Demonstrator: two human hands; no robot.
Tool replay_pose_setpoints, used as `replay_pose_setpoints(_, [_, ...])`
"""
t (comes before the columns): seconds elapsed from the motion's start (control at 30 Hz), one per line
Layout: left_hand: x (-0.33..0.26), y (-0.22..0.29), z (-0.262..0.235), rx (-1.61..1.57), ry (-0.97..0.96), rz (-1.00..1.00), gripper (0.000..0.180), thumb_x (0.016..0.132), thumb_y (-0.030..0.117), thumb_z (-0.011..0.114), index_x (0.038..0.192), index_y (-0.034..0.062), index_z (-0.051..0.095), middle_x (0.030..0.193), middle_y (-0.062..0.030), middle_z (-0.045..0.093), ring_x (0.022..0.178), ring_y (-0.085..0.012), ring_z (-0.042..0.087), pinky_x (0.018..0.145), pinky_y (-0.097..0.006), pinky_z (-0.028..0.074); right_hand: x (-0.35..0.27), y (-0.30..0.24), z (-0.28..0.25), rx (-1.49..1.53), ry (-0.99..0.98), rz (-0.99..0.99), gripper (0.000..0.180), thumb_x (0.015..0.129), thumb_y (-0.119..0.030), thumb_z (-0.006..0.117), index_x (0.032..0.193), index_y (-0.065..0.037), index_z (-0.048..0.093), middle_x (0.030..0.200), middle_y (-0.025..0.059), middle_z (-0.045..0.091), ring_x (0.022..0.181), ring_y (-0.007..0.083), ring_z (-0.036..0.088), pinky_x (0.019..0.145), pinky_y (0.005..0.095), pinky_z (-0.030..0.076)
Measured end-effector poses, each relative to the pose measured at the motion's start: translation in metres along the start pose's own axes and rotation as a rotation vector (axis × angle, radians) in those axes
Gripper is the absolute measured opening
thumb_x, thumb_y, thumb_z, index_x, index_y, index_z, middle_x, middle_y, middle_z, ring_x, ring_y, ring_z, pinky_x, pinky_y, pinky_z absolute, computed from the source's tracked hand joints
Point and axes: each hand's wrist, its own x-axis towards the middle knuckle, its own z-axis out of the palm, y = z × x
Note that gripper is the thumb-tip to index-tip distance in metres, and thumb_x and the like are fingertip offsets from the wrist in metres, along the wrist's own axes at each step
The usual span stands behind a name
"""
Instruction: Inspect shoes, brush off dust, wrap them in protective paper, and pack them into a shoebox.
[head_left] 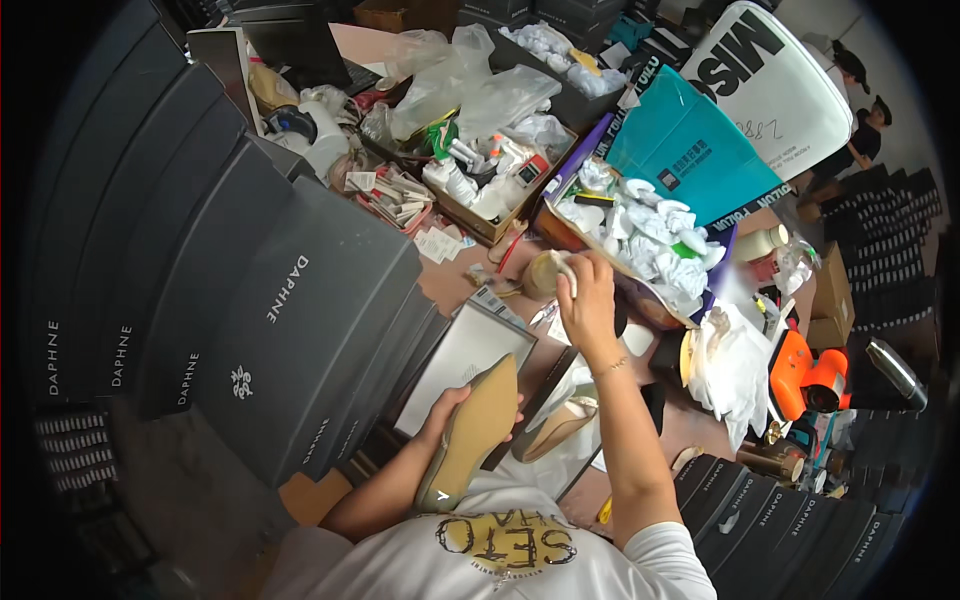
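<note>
While the left hand (pixel 446 414) carries the shoe (pixel 472 425) sole up close to the shirt front, the right hand (pixel 588 298) is out over the worktop (pixel 690 427), toward 1 to 2 o'clock from it, taking 12 as straight away from the person. The shoe's long axis runs from 7 o'clock, where the heel nearly meets the shirt, to 1 o'clock, where the pointed toe is aimed roughly at a round tub (pixel 538 276). That tub sits at about 10 o'clock from the right hand, close by; whether the two touch I cannot tell.

Of the hands, the left one is plainly nearer the shoe: its grip is closed around the middle, thumb side along the 9 o'clock edge, fingertips showing past the 3 o'clock edge. The right has its fingers bent in around a small pale piece (pixel 567 272), whose kind is not clear. Seen from the right hand, the shoe lies at 7 to 8 o'clock, well apart from it. A second shoe (pixel 556 432) rests at 3 o'clock from the held one, beside the right forearm.
</note>
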Motion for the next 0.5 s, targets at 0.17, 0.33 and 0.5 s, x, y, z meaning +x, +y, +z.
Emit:
replay_pose_setpoints(0.17, [0.000,-0.006,0.011,-0.032,0.078,0.075,0.064,0.092,0.047,0.037,0.138,0.0026,0.036,0.128,-0.0223,0.048,0.112,-0.0317,0.054,0.093,-0.043,0.046,-0.092,-0.084,-0.050,0.203,-0.195,-0.150,0.023,0.075,-0.011,0.068,0.094,-0.009,0.056,0.083,0.0115,0.054,0.074,0.0328,0.055,0.061,0.0400,0.047])
replay_pose_setpoints(0.33, [0.003,-0.023,0.043,0.343,0.017,0.193,0.064,0.093,0.044,0.040,0.143,0.0056,0.028,0.130,-0.0146,0.048,0.112,-0.0253,0.053,0.094,-0.039,0.046,-0.130,-0.076,-0.036,0.019,-0.230,0.040,0.010,0.080,-0.015,0.060,0.084,-0.009,0.053,0.073,0.0068,0.056,0.062,0.0304,0.058,0.051,0.0407,0.045])
replay_pose_setpoints(0.5, [-0.011,-0.026,0.062,0.630,-0.171,0.247,0.076,0.087,0.052,0.045,0.138,-0.0030,0.031,0.114,-0.0141,0.056,0.100,-0.0228,0.060,0.088,-0.031,0.048,-0.189,-0.085,-0.054,0.308,-0.078,0.174,0.019,0.080,-0.011,0.059,0.097,-0.004,0.055,0.084,0.0175,0.060,0.078,0.0354,0.062,0.064,0.0413,0.050])
